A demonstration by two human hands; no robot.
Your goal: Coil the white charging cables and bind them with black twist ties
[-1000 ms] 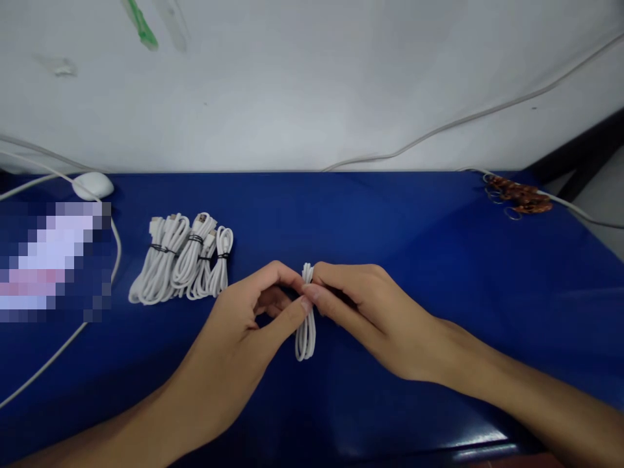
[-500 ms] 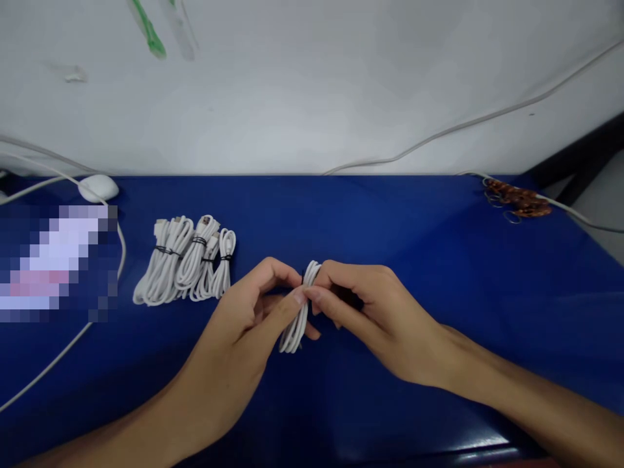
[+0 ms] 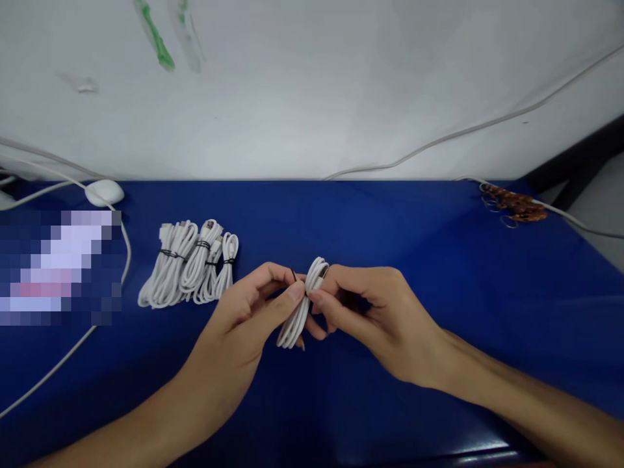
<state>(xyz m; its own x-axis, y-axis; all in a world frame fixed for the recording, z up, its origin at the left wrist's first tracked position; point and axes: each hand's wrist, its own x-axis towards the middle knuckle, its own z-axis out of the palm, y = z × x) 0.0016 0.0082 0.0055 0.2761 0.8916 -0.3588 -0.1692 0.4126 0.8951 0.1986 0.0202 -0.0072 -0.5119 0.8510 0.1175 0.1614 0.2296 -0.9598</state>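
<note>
A coiled white charging cable (image 3: 294,326) is held tilted above the blue table, between both hands. My left hand (image 3: 251,318) pinches the coil's middle from the left between thumb and fingers. A bit of black twist tie (image 3: 293,275) pokes up at its fingertips. From the right, my right hand (image 3: 383,318) is closed in a pinch at the coil's upper part, by a metal plug (image 3: 324,272). Whether the right fingertips also grip the tie is hidden. Left of my hands lie several white cable bundles (image 3: 166,279), each bound with a black tie.
The blue table (image 3: 390,221) meets a pale wall (image 3: 292,97) at the back. A white mouse (image 3: 104,193) and a loose cord (image 3: 63,356) are at left, beside a pixelated patch. A brown wire-like clump (image 3: 517,203) lies at the far right edge.
The coil has turned slightly in my hands, so its metal plug shows by the right fingers. The black tie end now sticks out by my left fingertips. The view has shifted a little.
</note>
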